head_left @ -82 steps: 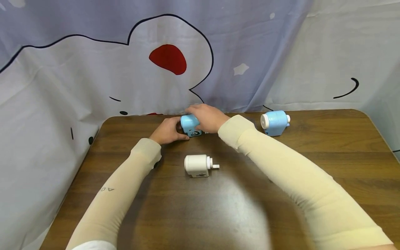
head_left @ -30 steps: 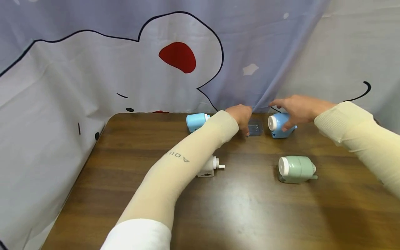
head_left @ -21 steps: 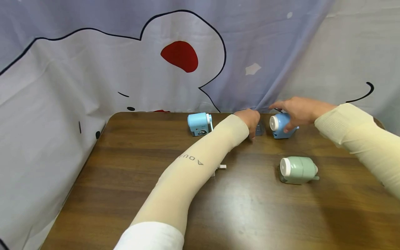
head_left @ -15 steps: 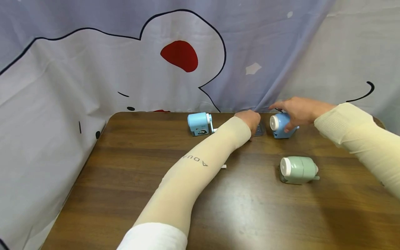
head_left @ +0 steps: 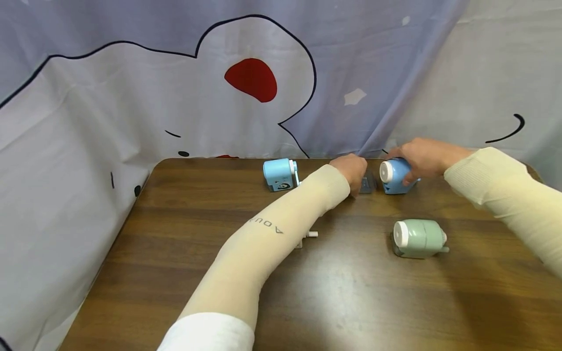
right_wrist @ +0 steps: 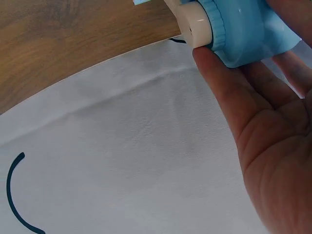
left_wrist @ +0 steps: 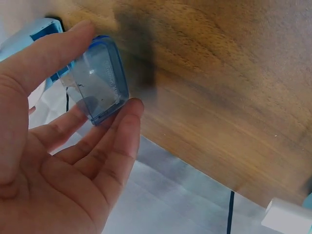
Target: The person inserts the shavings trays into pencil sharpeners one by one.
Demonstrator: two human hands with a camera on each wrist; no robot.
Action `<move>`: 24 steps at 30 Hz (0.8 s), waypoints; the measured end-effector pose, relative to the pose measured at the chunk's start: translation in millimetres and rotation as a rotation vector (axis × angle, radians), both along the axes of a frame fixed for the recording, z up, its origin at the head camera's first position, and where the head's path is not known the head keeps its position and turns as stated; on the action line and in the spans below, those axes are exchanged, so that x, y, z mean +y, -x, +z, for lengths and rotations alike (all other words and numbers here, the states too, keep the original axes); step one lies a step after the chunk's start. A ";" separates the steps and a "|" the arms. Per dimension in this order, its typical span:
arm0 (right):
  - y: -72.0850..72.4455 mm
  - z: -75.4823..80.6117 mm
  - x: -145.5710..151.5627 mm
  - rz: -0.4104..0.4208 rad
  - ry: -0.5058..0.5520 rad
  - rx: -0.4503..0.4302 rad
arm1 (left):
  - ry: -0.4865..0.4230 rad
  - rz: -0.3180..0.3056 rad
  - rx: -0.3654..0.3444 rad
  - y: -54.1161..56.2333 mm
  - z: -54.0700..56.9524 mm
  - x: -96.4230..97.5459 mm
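In the head view, my left hand reaches across to the back of the table. The left wrist view shows it holding a clear blue shavings tray between thumb and fingers. Part of the tray shows just right of that hand. My right hand grips a blue pencil sharpener from above, its white round end facing left. The right wrist view shows fingers around the sharpener's blue body, near its pale crank hub.
A light-blue sharpener with a panda picture stands at back left. A green sharpener stands front right. My left forearm mostly hides a white sharpener, whose crank knob shows. A printed curtain hangs behind the table.
Both hands have left the light-blue panda sharpener and moved right. The left hand has come to the clear tray; the right hand's fingers have closed down onto the blue sharpener.
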State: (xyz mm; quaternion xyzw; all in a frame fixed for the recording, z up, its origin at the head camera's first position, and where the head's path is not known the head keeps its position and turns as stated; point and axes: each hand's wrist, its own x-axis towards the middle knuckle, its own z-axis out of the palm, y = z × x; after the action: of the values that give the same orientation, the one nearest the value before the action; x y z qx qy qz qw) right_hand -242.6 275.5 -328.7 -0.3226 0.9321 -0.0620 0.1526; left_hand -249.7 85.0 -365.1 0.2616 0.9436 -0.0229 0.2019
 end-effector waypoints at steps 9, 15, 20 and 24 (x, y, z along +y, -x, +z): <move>-1.5 -3.5 4.7 -0.011 0.043 0.021 | -0.078 0.027 0.048 -4.2 -3.0 2.5; -0.5 -3.8 3.1 -0.024 0.051 0.018 | -0.095 0.027 0.061 -5.3 -5.0 2.8; -2.4 -2.9 5.2 -0.030 0.056 0.022 | -0.123 0.004 0.061 -8.2 -4.9 4.9; -3.3 -2.3 6.2 -0.033 0.050 0.022 | -0.142 0.014 0.060 -10.1 -4.1 7.6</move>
State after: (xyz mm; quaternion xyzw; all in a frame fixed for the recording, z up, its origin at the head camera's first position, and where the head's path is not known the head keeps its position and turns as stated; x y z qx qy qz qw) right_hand -239.3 281.7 -331.0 -0.3115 0.9371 -0.0845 0.1330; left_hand -239.6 92.6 -369.2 0.2679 0.9502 0.0377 0.1545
